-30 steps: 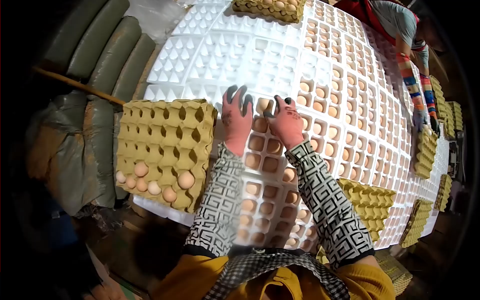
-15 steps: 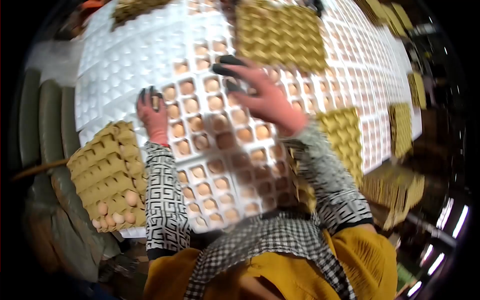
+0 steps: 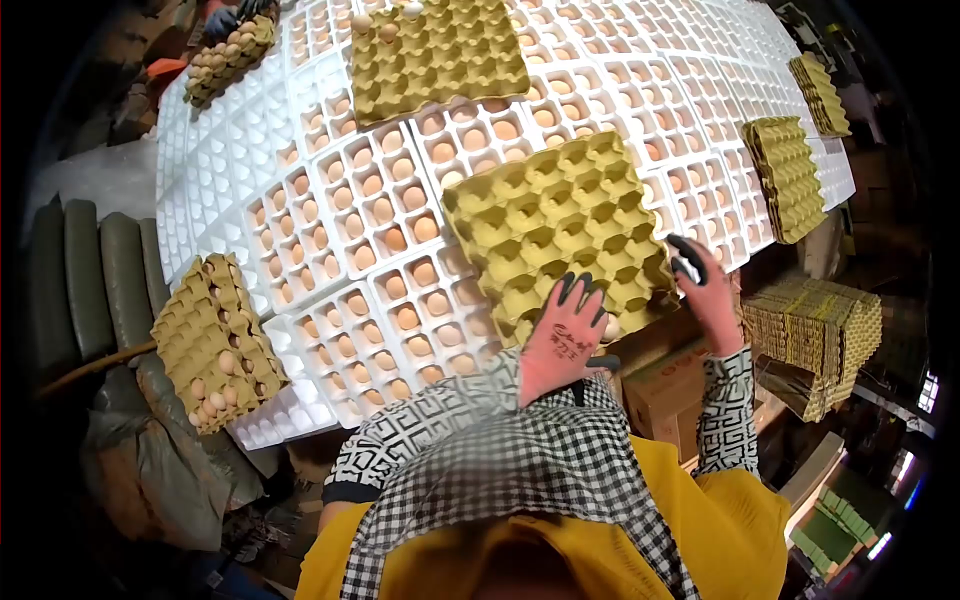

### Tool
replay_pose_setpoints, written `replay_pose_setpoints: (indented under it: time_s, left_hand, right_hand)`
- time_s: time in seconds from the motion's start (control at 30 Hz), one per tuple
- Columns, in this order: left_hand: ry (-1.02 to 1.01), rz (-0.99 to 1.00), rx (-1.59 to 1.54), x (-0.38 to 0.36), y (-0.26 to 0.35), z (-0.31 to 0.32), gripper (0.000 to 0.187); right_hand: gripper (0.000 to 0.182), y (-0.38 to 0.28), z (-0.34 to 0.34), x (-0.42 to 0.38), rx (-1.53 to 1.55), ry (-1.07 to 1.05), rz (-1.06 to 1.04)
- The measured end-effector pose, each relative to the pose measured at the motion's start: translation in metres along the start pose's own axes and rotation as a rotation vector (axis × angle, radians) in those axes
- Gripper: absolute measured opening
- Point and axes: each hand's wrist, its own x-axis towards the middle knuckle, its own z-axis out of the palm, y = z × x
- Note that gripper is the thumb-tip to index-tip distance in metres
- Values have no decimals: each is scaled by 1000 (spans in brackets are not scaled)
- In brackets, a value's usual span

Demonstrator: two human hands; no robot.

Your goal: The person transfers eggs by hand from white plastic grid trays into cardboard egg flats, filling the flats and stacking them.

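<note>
Both my hands are at an olive-yellow pulp egg tray (image 3: 555, 215) that lies over white egg trays, its cups bare over most of its surface. My left hand (image 3: 565, 340), in a pink glove with dark fingertips, rests at the tray's near edge with fingers stretched over the cups. A single egg (image 3: 612, 327) shows just right of those fingers. Off the tray's right corner, my right hand (image 3: 708, 295) wears a matching glove, thumb and fingers apart and nothing between them. White trays with eggs in their cells (image 3: 385, 205) spread out to the left.
Another pulp tray (image 3: 440, 60) with a few eggs lies farther back. At left stands a tilted pulp tray (image 3: 215, 345) holding several eggs. A co-worker's gloved hand (image 3: 222, 22) is by an egg-filled tray (image 3: 230, 62). Stacked pulp trays (image 3: 810, 340) and a cardboard box (image 3: 665, 400) are at right.
My view has swung toward the right. My left hand has gone from the white trays to the pulp tray's near edge; my right hand has moved from above the eggs to the tray's right side.
</note>
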Motion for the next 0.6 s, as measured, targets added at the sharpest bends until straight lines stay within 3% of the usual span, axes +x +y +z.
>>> replay_pose_setpoints:
  time_s: [0.07,0.17,0.23,0.3,0.33,0.4,0.43,0.5,0.6]
  left_hand:
    - [127,-19,5,10,5,28,65]
    - [141,-113,-321,7,-4,13,58]
    - [273,-142,-725,-5,-15,1,61]
    - [339,-304,-1462,-16,-26,-3,59]
    - [276,-431,-1672,-12,-17,-40,55]
    - [309,-427,-1632,-21,-27,-33,53]
    - [377,-431,-1551,-24,-32,-19,52]
    - [485,-465,-1422,-26,-42,-10,49]
    - [618,-467,-1519,-32,-57,-14,48]
  right_hand:
    - [49,-16,3,-19,-207,-33,-149]
    - [52,-26,2,-21,-358,-143,-464]
    - [53,-34,-2,-31,-279,-117,-463]
    - [66,-28,2,-35,-93,-207,-386]
    - [70,-26,13,-39,162,-239,-354]
    - [73,-38,44,-41,657,-393,-302]
    - [73,-41,61,-36,379,-339,-453]
    - [71,-65,91,-37,243,-187,-411]
    - [65,-91,111,-14,595,-279,-223]
